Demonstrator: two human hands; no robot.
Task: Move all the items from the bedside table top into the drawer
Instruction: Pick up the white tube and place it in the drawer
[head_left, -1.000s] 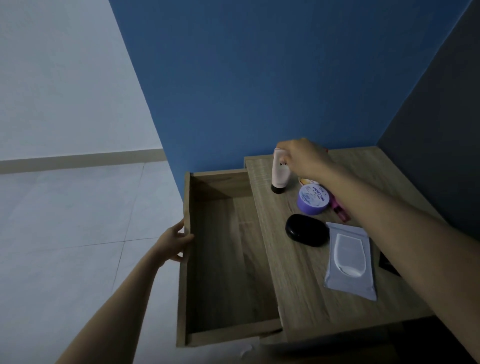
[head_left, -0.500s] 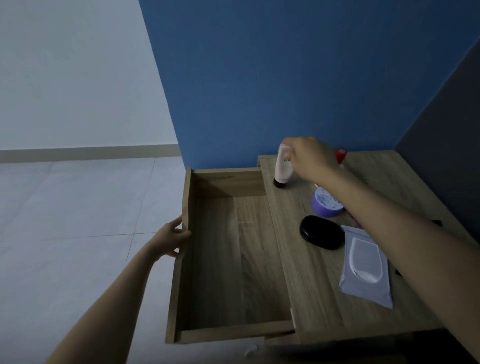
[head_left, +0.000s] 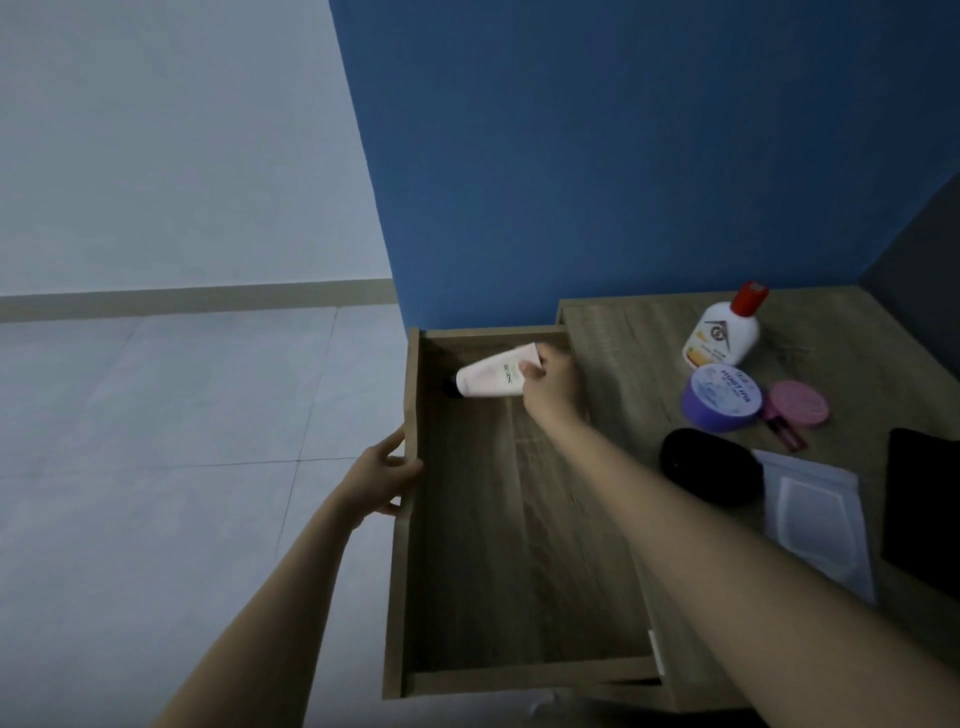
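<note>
My right hand (head_left: 550, 387) grips a pale pink tube (head_left: 491, 376) with a dark cap, holding it on its side over the far end of the open wooden drawer (head_left: 410, 519). My left hand (head_left: 382, 475) clasps the drawer's left front panel. On the bedside table top (head_left: 831, 358) stand a white bottle with a red cap (head_left: 724, 332), a purple jar (head_left: 722, 397), a pink compact (head_left: 797, 402) and a small pink stick (head_left: 787, 434). A black pouch (head_left: 709, 470), a pack of wipes (head_left: 815, 519) and a black flat item (head_left: 924, 509) lie nearer to me.
A blue wall (head_left: 597, 156) rises right behind the drawer and table. A dark grey surface (head_left: 919, 249) closes off the right side. Pale floor tiles (head_left: 156, 441) spread out to the left of the drawer.
My right hand has lifted the pink tube off the table top and carried it left, tipping it sideways over the drawer's far end. The white bottle behind it is now uncovered.
</note>
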